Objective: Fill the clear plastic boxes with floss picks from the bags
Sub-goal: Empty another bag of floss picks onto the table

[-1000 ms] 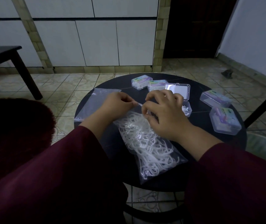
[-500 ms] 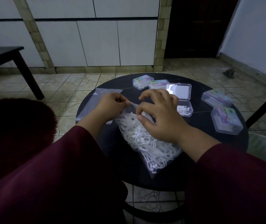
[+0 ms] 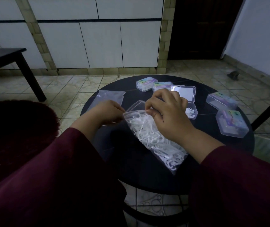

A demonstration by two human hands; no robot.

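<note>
A clear bag of white floss picks (image 3: 153,136) lies on the round black table (image 3: 131,161), its mouth open toward the far side. My left hand (image 3: 108,112) pinches the left edge of the bag's mouth. My right hand (image 3: 167,112) has its fingers curled at the mouth, pinching at the picks there. An open clear box (image 3: 190,110) with its lid (image 3: 184,93) raised stands just behind my right hand and holds a few picks.
Two closed labelled boxes (image 3: 144,83) (image 3: 162,86) sit at the table's far edge, two more (image 3: 221,100) (image 3: 231,123) at its right. A flat empty bag (image 3: 108,98) lies at the left. A dark table (image 3: 3,58) stands on the tiled floor.
The bag's mouth has been pulled open. My right hand has moved to the opening and dipped its fingers in, while the left hand keeps hold of the bag's edge.
</note>
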